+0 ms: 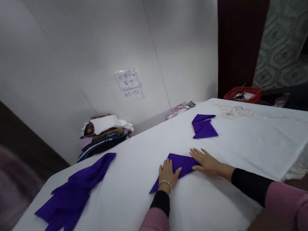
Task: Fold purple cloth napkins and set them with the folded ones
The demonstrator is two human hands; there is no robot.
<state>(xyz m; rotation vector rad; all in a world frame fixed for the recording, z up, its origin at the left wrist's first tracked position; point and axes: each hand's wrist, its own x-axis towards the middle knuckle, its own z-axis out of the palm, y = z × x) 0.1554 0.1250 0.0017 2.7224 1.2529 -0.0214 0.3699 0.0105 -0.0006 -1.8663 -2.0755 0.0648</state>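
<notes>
A folded purple cloth [181, 164], roughly triangular, lies flat on the white-covered table [134, 188]. My left hand [168, 173], with a bracelet at the wrist, rests palm down on its left part, fingers stretched out. On its right corner lies my right hand [206, 162], also flat with the fingers extended. Neither hand grips the cloth. Farther back is another folded purple cloth piece [204, 127]. Several purple cloths [73, 195] lie overlapped in a loose pile toward the left end of the table.
A stack of folded garments [104, 133] stands beyond the table's far edge by the white wall, below a handwritten paper sign [127, 79]. Tangled pale strips [231, 111] lie at the table's far right end. Behind them is a red basket [243, 93].
</notes>
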